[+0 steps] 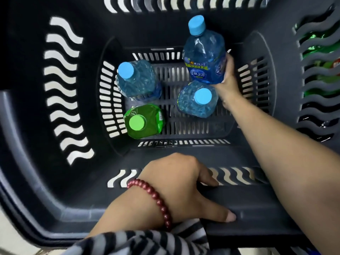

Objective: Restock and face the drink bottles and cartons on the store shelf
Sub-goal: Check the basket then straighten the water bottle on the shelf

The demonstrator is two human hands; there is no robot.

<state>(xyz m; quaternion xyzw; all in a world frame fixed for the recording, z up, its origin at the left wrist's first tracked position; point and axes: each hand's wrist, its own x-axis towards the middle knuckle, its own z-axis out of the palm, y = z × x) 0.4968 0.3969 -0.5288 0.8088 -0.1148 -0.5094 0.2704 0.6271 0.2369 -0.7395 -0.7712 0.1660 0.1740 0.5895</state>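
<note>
Down inside the basket [55, 199], the right hand [229, 78] grips a blue bottle [205, 57] by its labelled side; its fingers [230, 60] curl round the far right of the label, clamped on the plastic, and the bottle leans with its blue cap toward the basket's far wall; its base sits just above a second blue bottle [196, 100], which stands upright on the slotted floor right beside the wrist; a third blue bottle [137, 80] stands tilted near the left wall, well apart from the hand; a green bottle [143, 122] with a green cap stands just in front of it, in the near left corner. The left hand [176, 183] rests on the near rim of the basket; its fingers reach over the rim's inner edge and the thumb lies flat along the top, apart from them, curled round the rim; a string of dark red beads [154, 196] circles the wrist, and a striped sleeve [138, 242] shows below. The basket is dark grey plastic with wavy slots in its walls; through the slots a pale floor shows on the left, and green packaging [316, 46] on the right.
</note>
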